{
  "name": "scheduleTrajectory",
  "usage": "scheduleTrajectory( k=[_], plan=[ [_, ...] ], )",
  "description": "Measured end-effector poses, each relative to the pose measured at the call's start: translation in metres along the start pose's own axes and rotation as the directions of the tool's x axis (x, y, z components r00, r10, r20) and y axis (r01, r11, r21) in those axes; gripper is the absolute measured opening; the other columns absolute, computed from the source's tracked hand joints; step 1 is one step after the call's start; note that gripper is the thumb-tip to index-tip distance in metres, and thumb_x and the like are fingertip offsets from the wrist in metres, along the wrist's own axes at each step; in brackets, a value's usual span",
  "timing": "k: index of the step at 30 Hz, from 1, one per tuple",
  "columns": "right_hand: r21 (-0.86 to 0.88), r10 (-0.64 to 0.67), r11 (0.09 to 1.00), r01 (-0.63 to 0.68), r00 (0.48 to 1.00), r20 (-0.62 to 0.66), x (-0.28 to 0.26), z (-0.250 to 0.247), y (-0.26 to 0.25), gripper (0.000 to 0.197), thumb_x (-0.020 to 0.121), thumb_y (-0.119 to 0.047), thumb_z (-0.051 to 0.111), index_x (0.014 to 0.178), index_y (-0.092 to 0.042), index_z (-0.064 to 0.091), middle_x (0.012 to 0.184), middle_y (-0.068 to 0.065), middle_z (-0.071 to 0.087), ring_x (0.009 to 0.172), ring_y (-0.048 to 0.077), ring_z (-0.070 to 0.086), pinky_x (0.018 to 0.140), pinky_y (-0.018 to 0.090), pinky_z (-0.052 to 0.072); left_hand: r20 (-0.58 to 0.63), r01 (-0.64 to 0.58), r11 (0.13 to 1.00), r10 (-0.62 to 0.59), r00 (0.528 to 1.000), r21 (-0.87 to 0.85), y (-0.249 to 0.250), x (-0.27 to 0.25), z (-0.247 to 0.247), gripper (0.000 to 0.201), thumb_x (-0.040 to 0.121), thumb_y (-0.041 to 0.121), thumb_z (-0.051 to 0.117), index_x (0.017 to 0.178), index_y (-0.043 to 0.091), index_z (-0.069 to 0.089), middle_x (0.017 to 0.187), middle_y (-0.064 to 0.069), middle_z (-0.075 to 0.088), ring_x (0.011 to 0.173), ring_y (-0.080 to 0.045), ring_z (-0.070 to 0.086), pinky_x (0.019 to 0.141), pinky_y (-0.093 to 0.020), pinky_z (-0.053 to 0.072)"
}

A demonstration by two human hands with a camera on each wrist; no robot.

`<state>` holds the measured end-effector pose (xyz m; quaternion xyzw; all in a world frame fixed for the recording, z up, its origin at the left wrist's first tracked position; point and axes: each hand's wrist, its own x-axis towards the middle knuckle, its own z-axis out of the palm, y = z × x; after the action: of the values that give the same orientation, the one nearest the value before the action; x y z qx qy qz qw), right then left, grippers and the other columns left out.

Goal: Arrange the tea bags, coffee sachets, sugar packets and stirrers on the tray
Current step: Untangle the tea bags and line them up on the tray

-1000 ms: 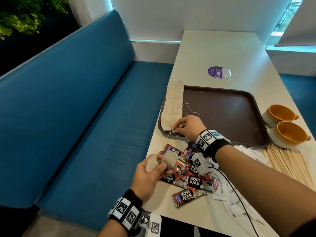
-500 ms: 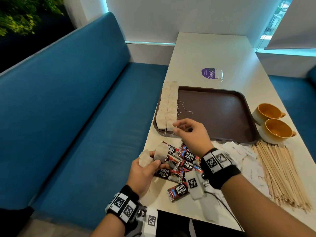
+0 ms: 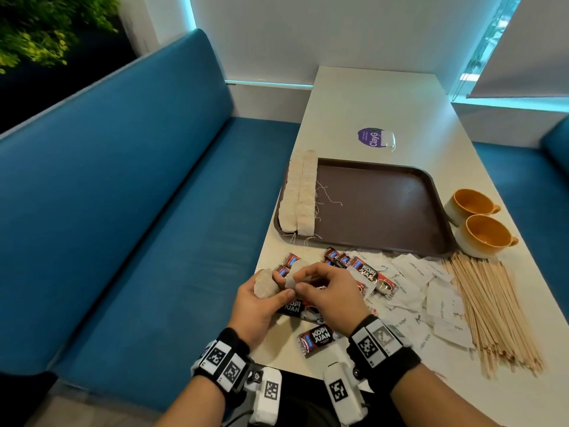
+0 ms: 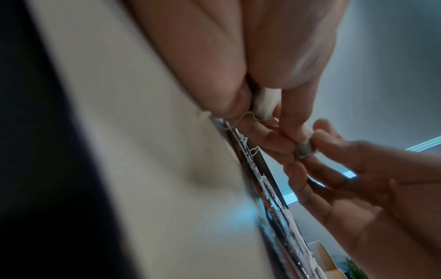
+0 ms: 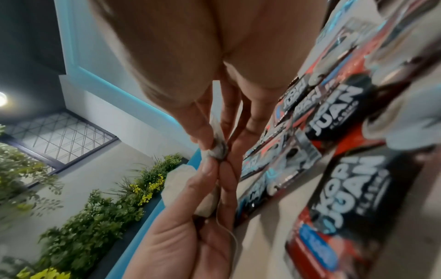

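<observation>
Two rows of tea bags lie along the tray's left edge. Left hand grips spare bags; right hand pinches one tea bag from it, above the tabletop's near-left edge. Judged next: seat it in line.

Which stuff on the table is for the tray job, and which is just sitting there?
For the job:
tray
tea bags in rows
tea bags in both hands
coffee sachets
sugar packets
stirrers

Just lying about:
two orange cups
purple sticker
</observation>
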<state>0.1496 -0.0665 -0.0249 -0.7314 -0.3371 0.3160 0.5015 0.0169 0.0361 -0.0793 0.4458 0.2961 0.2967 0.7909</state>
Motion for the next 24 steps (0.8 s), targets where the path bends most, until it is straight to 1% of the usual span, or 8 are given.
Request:
scheduleTrajectory(
  k=[2,4,8,10,14,17,21,24],
  plan=[
    [-0.027,0.000,1.000,0.000,1.000,0.005,0.003,0.000,0.000,0.013,0.085,-0.002,0.076,0.092,-0.013,0.077,0.087,-0.001,0.077,0.081,0.005,0.070,0.072,0.014,0.055,0.001,-0.001,1.000,0.001,1.000,0.012,0.002,0.000,0.000,0.028,0.073,-0.003,0.078,0.096,0.000,0.062,0.091,-0.028,0.064,0.081,-0.035,0.067,0.077,-0.042,0.058],
    [-0.073,0.008,0.997,-0.006,1.000,0.019,0.009,-0.004,-0.001,0.014,0.085,-0.002,0.077,0.090,-0.015,0.077,0.087,-0.001,0.077,0.079,0.003,0.070,0.070,0.013,0.053,0.020,0.026,0.999,-0.025,0.999,-0.047,0.005,0.001,0.001,0.032,0.073,-0.011,0.060,0.104,-0.003,0.055,0.095,-0.029,0.068,0.085,-0.037,0.072,0.078,-0.036,0.061],
    [-0.139,-0.002,0.990,0.003,1.000,0.003,0.034,-0.022,-0.014,0.017,0.085,-0.002,0.078,0.090,-0.019,0.077,0.086,-0.005,0.078,0.082,0.004,0.072,0.074,0.015,0.056,0.080,0.060,0.985,-0.047,0.996,-0.160,0.008,0.002,0.004,0.051,0.067,-0.014,0.037,0.114,0.004,0.042,0.114,-0.041,0.064,0.103,-0.058,0.065,0.087,-0.041,0.060],
    [-0.134,-0.020,0.991,0.016,0.999,-0.027,0.050,-0.031,-0.028,0.015,0.085,-0.005,0.079,0.092,-0.019,0.077,0.085,-0.007,0.077,0.080,0.004,0.073,0.072,0.014,0.057,0.064,0.051,0.985,-0.041,0.997,-0.164,0.007,0.003,0.002,0.046,0.072,-0.015,0.036,0.112,0.006,0.043,0.113,-0.038,0.066,0.103,-0.059,0.065,0.086,-0.040,0.060],
    [-0.241,-0.067,0.970,0.039,0.992,-0.110,0.093,-0.039,-0.048,0.017,0.080,-0.021,0.086,0.092,-0.025,0.077,0.090,-0.005,0.067,0.078,0.006,0.062,0.064,0.012,0.049,0.045,0.034,0.984,-0.027,0.999,-0.175,0.004,0.002,-0.001,0.033,0.098,-0.020,0.029,0.109,0.002,0.049,0.099,-0.020,0.066,0.102,-0.057,0.066,0.087,-0.042,0.062],
    [-0.298,-0.046,0.954,0.036,0.999,-0.028,0.125,-0.031,-0.046,0.017,0.078,-0.023,0.088,0.090,-0.026,0.076,0.084,-0.004,0.069,0.073,0.006,0.062,0.073,0.024,0.056,0.026,0.030,0.992,-0.027,0.999,-0.121,0.007,0.000,0.001,0.025,0.103,-0.015,0.032,0.108,0.000,0.051,0.086,-0.011,0.072,0.098,-0.049,0.071,0.085,-0.036,0.062],
    [-0.439,-0.009,0.897,0.056,0.994,0.108,0.151,-0.019,-0.037,0.017,0.078,-0.026,0.089,0.090,-0.025,0.077,0.085,-0.006,0.070,0.076,0.009,0.064,0.066,0.017,0.045,-0.007,0.025,0.993,-0.026,1.000,-0.114,0.007,0.001,0.001,0.021,0.104,-0.012,0.036,0.116,-0.006,0.051,0.094,-0.013,0.070,0.103,-0.051,0.069,0.082,-0.032,0.062],
    [-0.529,0.004,0.846,0.070,0.991,0.136,0.160,-0.013,-0.034,0.015,0.080,-0.023,0.087,0.092,-0.023,0.078,0.085,-0.006,0.070,0.079,0.010,0.063,0.062,0.013,0.041,-0.022,0.029,0.993,-0.032,0.999,-0.111,0.006,0.001,0.002,0.024,0.104,-0.010,0.039,0.127,-0.009,0.045,0.099,-0.014,0.071,0.103,-0.050,0.070,0.080,-0.031,0.061]
  ],
)
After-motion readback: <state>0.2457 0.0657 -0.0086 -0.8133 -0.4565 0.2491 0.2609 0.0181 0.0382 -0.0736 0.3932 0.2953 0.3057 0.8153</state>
